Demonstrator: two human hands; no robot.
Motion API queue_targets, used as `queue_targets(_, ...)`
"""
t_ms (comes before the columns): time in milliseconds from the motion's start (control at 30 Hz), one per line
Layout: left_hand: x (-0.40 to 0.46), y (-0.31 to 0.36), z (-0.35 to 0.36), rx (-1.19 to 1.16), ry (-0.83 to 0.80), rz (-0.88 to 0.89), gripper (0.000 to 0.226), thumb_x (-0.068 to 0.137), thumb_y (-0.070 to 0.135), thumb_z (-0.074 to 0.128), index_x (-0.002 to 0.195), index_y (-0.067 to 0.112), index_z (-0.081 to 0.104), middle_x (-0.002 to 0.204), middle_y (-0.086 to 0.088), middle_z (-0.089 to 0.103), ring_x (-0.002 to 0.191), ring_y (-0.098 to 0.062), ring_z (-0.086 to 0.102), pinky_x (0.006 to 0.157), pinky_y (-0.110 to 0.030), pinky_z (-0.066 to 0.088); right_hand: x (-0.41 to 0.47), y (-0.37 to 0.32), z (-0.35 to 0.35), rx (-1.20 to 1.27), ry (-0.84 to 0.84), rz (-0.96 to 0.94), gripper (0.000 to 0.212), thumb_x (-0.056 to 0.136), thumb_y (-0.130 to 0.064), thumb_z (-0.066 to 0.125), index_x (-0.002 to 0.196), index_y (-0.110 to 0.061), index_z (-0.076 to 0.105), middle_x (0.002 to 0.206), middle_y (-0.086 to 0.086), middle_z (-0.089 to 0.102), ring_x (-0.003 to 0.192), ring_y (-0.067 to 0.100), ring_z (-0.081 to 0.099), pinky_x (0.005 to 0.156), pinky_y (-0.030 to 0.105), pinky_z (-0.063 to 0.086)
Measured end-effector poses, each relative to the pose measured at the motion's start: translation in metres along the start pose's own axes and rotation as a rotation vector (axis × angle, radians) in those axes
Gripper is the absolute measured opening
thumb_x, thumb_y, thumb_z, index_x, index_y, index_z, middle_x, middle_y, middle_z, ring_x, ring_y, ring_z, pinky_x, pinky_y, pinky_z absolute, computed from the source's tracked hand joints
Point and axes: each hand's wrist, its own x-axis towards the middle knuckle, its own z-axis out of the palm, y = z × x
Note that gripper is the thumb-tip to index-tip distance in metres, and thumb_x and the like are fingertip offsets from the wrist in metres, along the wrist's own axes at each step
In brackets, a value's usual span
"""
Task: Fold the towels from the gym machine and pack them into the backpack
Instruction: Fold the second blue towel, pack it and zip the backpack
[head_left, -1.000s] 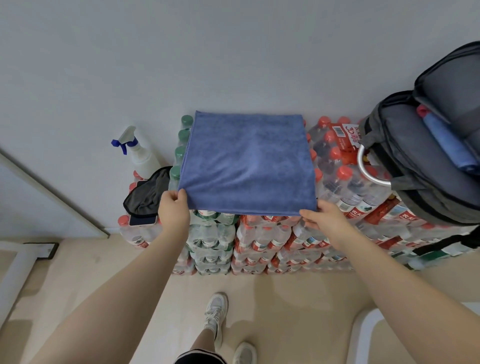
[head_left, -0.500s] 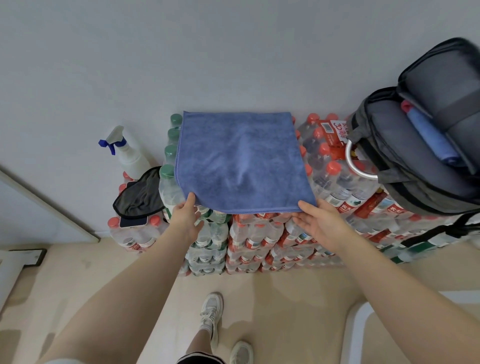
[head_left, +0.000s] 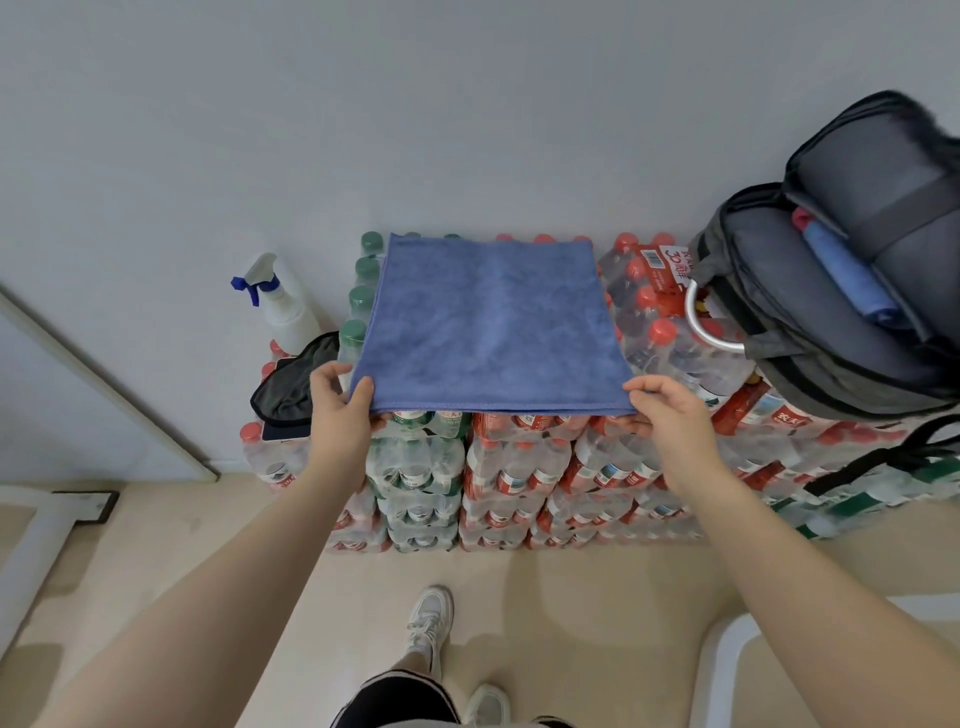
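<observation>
Blue towel spread flat atop stacked water-bottle packs, near edge overhanging toward the body. Left hand now re-gripped on the near-left corner, thumb over, fingers under, after sitting lower half a second ago. Right hand likewise raised to the near-right corner, grip narrow, pinching the hem. Both corners taken, so likely ready to lift and carry away from the grip for a fold. Backpack open, right of the right grip, a blue towel already inside.
</observation>
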Motion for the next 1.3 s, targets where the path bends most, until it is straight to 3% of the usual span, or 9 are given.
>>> queue_targets(100,-0.016,0.017,-0.012,0.039,-0.144,0.041,0.034,0.09,-0.005,0.034,0.08,0.017,0.059,0.096,-0.003,0.054,0.066,-0.01,0.049,0.057,-0.018,0.044,-0.009,-0.008,-0.012,-0.007,-0.091,-0.066,0.035,0.087,0.008,0.041,0.088,-0.02,0.062,0.097,0.004,0.066,0.09,0.029,0.059,0.087,0.044,0.048)
queue_targets(300,-0.019,0.056,-0.024,0.656,-0.355,0.267,0.047,0.08,-0.005,0.048,0.12,0.018,0.055,0.073,0.002,0.052,0.048,-0.012,0.042,0.048,-0.017,0.037,-0.013,-0.023,-0.007,-0.142,-0.018,-0.195,0.018,0.088,-0.007,0.056,0.087,-0.024,0.059,0.09,-0.007,0.067,0.084,0.009,0.061,0.074,0.022,0.045)
queue_targets(500,0.017,0.085,-0.015,0.777,-0.295,0.514,0.012,0.087,0.013,0.059,0.093,0.014,0.069,0.085,-0.001,0.051,0.082,-0.016,0.047,0.064,-0.02,0.035,0.026,-0.047,0.008,-0.24,0.128,-0.345,0.004,0.088,-0.013,0.058,0.09,-0.016,0.06,0.095,0.004,0.056,0.088,0.016,0.052,0.08,0.028,0.042)
queue_targets(600,0.043,0.093,-0.005,0.555,-0.337,0.421,0.011,0.087,0.018,0.061,0.088,0.016,0.071,0.106,0.005,0.053,0.099,-0.009,0.049,0.079,-0.022,0.038,0.054,-0.061,0.019,-0.246,0.102,-0.33,0.007,0.089,-0.012,0.055,0.092,-0.01,0.06,0.092,0.005,0.057,0.086,0.016,0.051,0.077,0.028,0.041)
queue_targets(733,0.086,0.099,0.016,0.3,-0.366,0.191,0.023,0.09,0.022,0.056,0.07,0.018,0.065,0.06,0.013,0.067,0.063,-0.001,0.06,0.06,-0.017,0.044,0.098,-0.08,0.037,-0.054,0.114,-0.158,0.021,0.091,-0.009,0.049,0.072,-0.016,0.054,0.071,0.0,0.054,0.067,0.012,0.049,0.061,0.026,0.039)
queue_targets(867,0.135,0.105,0.042,0.187,-0.354,0.022,0.025,0.093,0.023,0.052,0.074,0.013,0.065,0.059,0.008,0.068,0.06,-0.009,0.061,0.058,-0.023,0.046,0.141,-0.089,0.053,0.029,0.179,-0.031,0.029,0.088,-0.007,0.047,0.061,-0.017,0.048,0.065,0.002,0.049,0.061,0.013,0.044,0.058,0.027,0.034)
queue_targets(1033,0.179,0.098,0.068,0.617,-0.32,0.063,0.03,0.092,0.022,0.047,0.088,-0.004,0.062,0.08,-0.016,0.063,0.074,-0.023,0.053,0.066,-0.033,0.041,0.191,-0.085,0.075,-0.225,0.103,0.09,0.018,0.089,-0.011,0.047,0.094,-0.001,0.062,0.091,0.011,0.058,0.087,0.021,0.051,0.076,0.031,0.038)
queue_targets(1133,0.192,0.093,0.07,0.721,-0.338,0.102,0.03,0.092,0.022,0.045,0.096,-0.004,0.06,0.098,-0.022,0.065,0.085,-0.027,0.057,0.078,-0.04,0.045,0.209,-0.08,0.079,-0.421,0.085,0.098,0.022,0.088,-0.012,0.049,0.093,0.006,0.062,0.086,0.022,0.061,0.082,0.023,0.05,0.072,0.032,0.036)
queue_targets(1300,0.205,0.093,0.073,0.785,-0.354,0.205,0.025,0.097,0.019,0.038,0.077,0.007,0.048,0.077,-0.011,0.056,0.078,-0.025,0.048,0.064,-0.034,0.031,0.224,-0.08,0.079,-0.564,0.11,0.08,0.018,0.096,-0.015,0.036,0.085,-0.01,0.05,0.079,0.004,0.049,0.08,0.022,0.045,0.063,0.031,0.032)
